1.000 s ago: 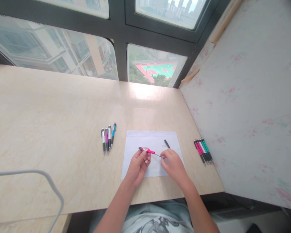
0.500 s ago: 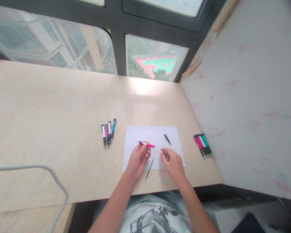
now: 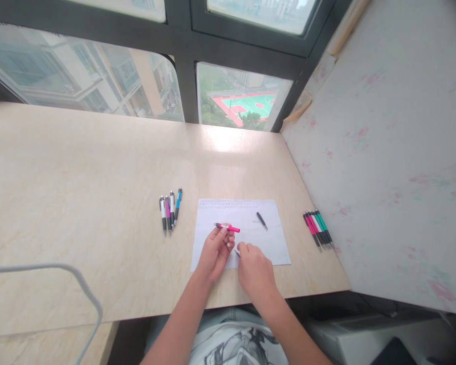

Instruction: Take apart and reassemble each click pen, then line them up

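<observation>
Pink pen barrel (image 3: 228,227) in left hand (image 3: 215,252); paper's (image 3: 273,243) writing unreadable.

Bare forearms, a white graphic-print shirt (image 3: 235,344), light blue jeans (image 3: 228,315).

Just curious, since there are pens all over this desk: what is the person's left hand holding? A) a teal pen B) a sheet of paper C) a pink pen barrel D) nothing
C: the left hand grips a pink pen barrel over the white paper, while the teal pens lie untouched at the desk's right.
</observation>
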Motion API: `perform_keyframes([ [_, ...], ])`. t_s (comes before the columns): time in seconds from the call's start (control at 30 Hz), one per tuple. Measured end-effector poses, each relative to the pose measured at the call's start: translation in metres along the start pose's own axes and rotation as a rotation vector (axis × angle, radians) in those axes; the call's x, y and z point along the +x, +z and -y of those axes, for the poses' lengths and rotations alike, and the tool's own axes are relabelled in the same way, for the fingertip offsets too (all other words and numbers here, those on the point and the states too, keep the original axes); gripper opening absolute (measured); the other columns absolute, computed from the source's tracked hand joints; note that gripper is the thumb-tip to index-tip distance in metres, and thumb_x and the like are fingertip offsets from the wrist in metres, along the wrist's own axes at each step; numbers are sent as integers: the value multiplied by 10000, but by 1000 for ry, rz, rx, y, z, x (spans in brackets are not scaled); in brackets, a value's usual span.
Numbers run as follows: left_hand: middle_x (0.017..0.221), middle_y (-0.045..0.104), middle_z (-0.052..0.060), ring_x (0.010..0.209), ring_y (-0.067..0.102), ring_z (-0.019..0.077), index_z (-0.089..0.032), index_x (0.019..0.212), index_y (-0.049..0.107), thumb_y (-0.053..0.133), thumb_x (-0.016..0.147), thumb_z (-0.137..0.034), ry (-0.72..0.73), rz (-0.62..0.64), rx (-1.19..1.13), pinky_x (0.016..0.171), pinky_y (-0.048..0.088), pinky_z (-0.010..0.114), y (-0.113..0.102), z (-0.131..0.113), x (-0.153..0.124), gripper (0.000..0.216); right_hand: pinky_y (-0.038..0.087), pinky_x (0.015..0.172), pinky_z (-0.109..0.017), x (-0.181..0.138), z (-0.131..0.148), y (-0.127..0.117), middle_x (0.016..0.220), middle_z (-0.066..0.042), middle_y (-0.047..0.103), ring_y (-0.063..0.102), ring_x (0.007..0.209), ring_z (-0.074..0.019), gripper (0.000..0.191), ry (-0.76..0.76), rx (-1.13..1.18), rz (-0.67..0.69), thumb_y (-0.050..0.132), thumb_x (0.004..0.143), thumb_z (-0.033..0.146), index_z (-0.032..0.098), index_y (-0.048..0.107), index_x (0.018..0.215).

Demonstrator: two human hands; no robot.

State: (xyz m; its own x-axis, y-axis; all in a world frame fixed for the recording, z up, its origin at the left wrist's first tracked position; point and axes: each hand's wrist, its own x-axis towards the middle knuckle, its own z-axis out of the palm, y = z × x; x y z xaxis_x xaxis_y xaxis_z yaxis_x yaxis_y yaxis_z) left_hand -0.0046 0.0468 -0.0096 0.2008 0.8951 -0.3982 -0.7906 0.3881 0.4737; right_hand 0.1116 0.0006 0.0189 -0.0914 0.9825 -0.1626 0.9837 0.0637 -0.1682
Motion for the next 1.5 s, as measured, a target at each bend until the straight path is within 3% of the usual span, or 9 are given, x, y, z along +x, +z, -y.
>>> perform_keyframes([
  [0.17,775,627,31,646,542,71,-122,935,651,751,773,-199,8,5,-2,594,466,168,1,0,0,205,386,595,-266,3,-18,5,861,-62,647,617,799,-202,225,30,156,-51,486,799,25,199,588,898],
  [0.3,771,635,33,648,554,72,-115,938,654,751,776,-202,7,15,0,607,476,169,2,-1,-2,209,443,621,-265,9,-41,-11,827,-31,643,595,696,-157,152,20,680,-151,539,781,106,191,625,873],
  [0.4,776,642,38,649,562,73,-110,938,656,755,773,-206,7,21,-4,611,482,169,1,0,-2,215,460,590,-255,11,-51,-28,803,-31,640,599,721,-164,95,145,1109,-300,598,832,267,192,632,880],
  [0.57,780,645,40,649,563,71,-112,930,662,754,775,-209,0,31,-5,592,478,155,-1,1,0,204,437,532,-244,12,-47,-36,742,-17,635,554,613,-129,162,241,1416,-447,683,807,324,190,647,891],
  [0.77,780,648,42,656,575,69,-109,937,665,746,783,-203,-4,36,22,604,486,146,-1,0,-1,197,473,547,-248,10,-40,-32,766,-25,653,562,623,-127,155,214,1376,-443,691,806,306,190,676,908],
  [0.97,792,655,42,664,582,66,-115,934,668,755,775,-213,-2,16,-7,611,485,140,-1,-1,-1,206,481,563,-240,3,-46,-39,837,-28,668,588,662,-127,122,184,1347,-587,678,828,285,204,668,917],
  [1.27,797,671,55,686,604,93,-121,972,664,706,825,-238,4,45,82,614,471,171,3,3,-5,193,519,686,-286,8,-40,-26,933,-61,691,631,912,-203,113,102,1165,-388,635,853,301,206,677,898],
  [1.5,787,685,58,679,606,99,-121,962,671,720,812,-243,9,37,78,618,462,187,6,0,-7,199,507,687,-291,7,-46,-31,843,-50,697,631,819,-193,139,110,1052,-358,643,846,330,198,682,831],
])
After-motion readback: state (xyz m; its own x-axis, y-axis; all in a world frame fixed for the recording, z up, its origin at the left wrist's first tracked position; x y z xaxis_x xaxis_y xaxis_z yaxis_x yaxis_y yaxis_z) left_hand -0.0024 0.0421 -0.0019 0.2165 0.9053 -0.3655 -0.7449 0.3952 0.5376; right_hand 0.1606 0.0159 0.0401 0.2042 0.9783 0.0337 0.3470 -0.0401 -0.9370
